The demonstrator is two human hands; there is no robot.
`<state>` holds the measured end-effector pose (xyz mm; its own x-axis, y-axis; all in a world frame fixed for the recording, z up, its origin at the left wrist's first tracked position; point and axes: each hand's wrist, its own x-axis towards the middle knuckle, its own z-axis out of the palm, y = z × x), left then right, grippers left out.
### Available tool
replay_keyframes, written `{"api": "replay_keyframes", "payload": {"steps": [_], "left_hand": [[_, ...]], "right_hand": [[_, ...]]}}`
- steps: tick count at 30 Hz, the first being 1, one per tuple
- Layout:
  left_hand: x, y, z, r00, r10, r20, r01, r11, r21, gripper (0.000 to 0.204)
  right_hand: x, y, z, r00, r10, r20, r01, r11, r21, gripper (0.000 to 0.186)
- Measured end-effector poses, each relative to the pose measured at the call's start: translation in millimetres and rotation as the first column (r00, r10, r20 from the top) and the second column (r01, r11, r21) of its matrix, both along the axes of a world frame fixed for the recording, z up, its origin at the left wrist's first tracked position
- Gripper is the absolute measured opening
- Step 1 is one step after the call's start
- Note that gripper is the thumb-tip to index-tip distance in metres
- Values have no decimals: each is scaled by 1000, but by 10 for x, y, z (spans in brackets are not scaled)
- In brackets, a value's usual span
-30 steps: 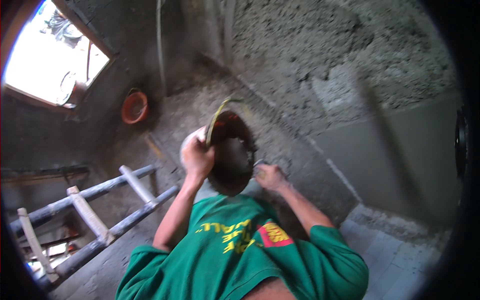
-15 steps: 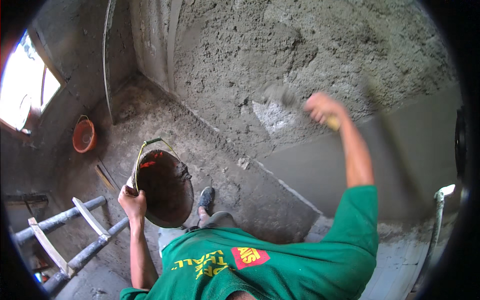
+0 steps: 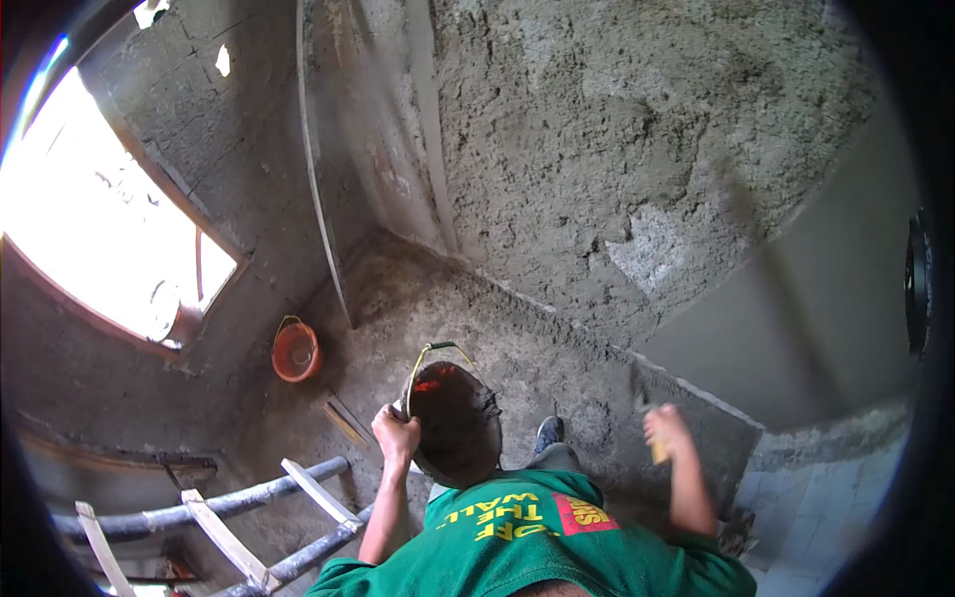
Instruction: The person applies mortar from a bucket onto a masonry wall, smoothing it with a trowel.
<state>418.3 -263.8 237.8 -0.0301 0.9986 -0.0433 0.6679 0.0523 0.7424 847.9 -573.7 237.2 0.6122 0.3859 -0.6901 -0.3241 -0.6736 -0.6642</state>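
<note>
My left hand (image 3: 396, 435) is closed on the rim of a mortar-smeared bucket (image 3: 460, 428), tilted so that its dark inside shows, with a few red patches near the top. The bucket's thin handle stands up above the rim. Over on the right, my right hand (image 3: 668, 430) grips a trowel (image 3: 660, 454) by its yellowish handle, low and away from the wall. Its blade is blurred against the floor. Rough wet mortar covers the upper wall (image 3: 637, 129), with a pale bare patch (image 3: 649, 249) left in it. A smooth grey band (image 3: 736, 338) runs along the lower right.
An orange bucket (image 3: 295, 353) stands on the floor to the left, near a short wooden strip (image 3: 345, 422). A ladder with round rails and flat wooden rungs (image 3: 229, 537) lies at the lower left. A long thin strip (image 3: 314, 169) leans in the corner, beside a bright window opening (image 3: 109, 209).
My right hand with the trowel has come down from the wall toward my body. The view has swung left, showing more of the window. My left hand still holds the bucket.
</note>
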Motion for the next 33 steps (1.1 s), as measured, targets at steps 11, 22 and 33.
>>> {"api": "replay_keyframes", "payload": {"steps": [11, 22, 33], "left_hand": [[-75, 1193, 372, 938, -320, -135, 341, 921, 187, 19], [634, 2095, 400, 891, -430, -142, 453, 851, 266, 23], [1631, 2539, 1032, 671, -734, -104, 717, 607, 343, 19]], "right_hand": [[-1914, 1363, 15, 494, 712, 499, -835, 548, 46, 48], [-2444, 3575, -699, -12, 782, 623, -999, 20, -44, 19], [-1592, 3869, -403, 518, 846, -127, -820, 533, 206, 23]]}}
